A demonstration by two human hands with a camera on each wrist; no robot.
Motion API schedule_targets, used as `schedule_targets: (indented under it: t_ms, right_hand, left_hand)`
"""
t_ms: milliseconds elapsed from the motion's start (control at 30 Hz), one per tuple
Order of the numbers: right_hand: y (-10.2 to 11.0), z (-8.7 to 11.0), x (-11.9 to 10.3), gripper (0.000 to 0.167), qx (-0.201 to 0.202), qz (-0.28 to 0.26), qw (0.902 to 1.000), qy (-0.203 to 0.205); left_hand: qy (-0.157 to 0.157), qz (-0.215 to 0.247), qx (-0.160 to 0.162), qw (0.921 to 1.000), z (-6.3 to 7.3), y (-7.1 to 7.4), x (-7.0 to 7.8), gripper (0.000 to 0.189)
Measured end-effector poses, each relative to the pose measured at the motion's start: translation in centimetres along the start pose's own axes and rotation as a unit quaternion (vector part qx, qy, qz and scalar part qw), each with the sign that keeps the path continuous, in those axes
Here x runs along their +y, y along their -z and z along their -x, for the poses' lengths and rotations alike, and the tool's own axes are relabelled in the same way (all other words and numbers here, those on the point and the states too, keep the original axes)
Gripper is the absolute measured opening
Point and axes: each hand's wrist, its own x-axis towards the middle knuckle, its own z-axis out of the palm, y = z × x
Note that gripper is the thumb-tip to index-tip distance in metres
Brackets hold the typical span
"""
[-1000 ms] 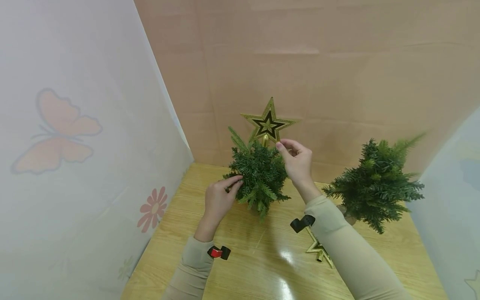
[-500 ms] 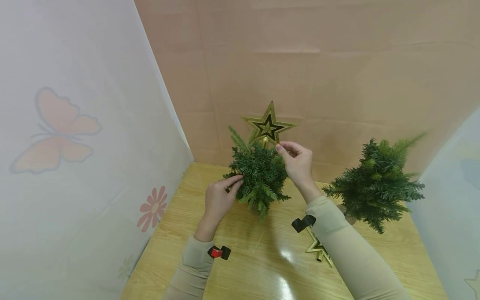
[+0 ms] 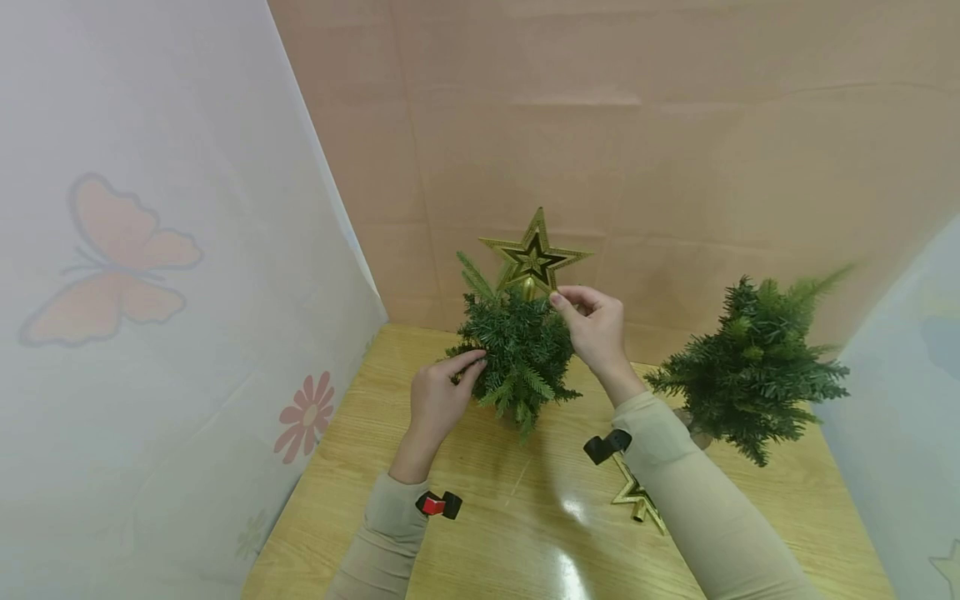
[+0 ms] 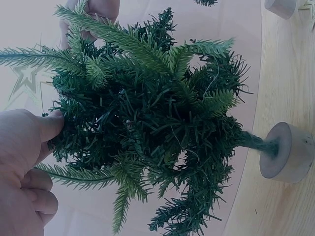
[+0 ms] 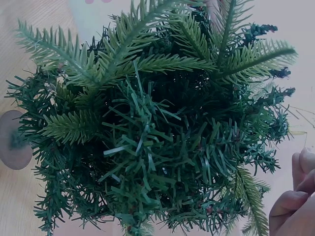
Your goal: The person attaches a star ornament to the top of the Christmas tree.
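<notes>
A small artificial Christmas tree (image 3: 517,346) stands on the table, its round wooden base (image 4: 290,152) visible in the left wrist view. At its left side, my left hand (image 3: 438,396) pinches the foliage between thumb and fingers. My right hand (image 3: 598,329) pinches the lower right point of a gold star topper (image 3: 531,262) above the treetop. The star is upright, and its tube-shaped socket meets the top needles; whether a stem is inside is hidden. In the right wrist view, foliage covers most of the frame, with the curled right fingers (image 5: 290,206) at the edge.
A second small tree (image 3: 753,371) stands to the right on the wooden table (image 3: 480,533). Another gold star topper (image 3: 632,496) lies flat, partly under my right forearm. A tan backdrop (image 3: 675,167) rises behind, and a white printed panel (image 3: 225,208) borders the left.
My right hand has lowered the gold star topper slightly, closer onto the treetop. The left hand keeps its place at the tree's side.
</notes>
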Motion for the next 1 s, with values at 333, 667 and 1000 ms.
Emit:
schedule_targets:
  t_ms: [333, 667, 1000]
  right_hand:
    - [0.1, 0.5, 0.1, 0.02, -0.004, 0.006, 0.9998, -0.02]
    - [0.9, 1.2, 0.5, 0.022, -0.003, -0.002, 0.9993, -0.038]
    - [2.2, 2.2, 0.6, 0.024, 0.008, -0.016, 0.9985, -0.052]
  left_hand:
    - [0.003, 0.004, 0.004, 1.0, -0.1, 0.0, 0.2, 0.021]
    - [0.002, 0.005, 0.022, 0.9997, 0.0, -0.2, 0.0, 0.026]
    - [0.015, 0.009, 0.028, 0.9995, -0.2, 0.1, 0.6, 0.036]
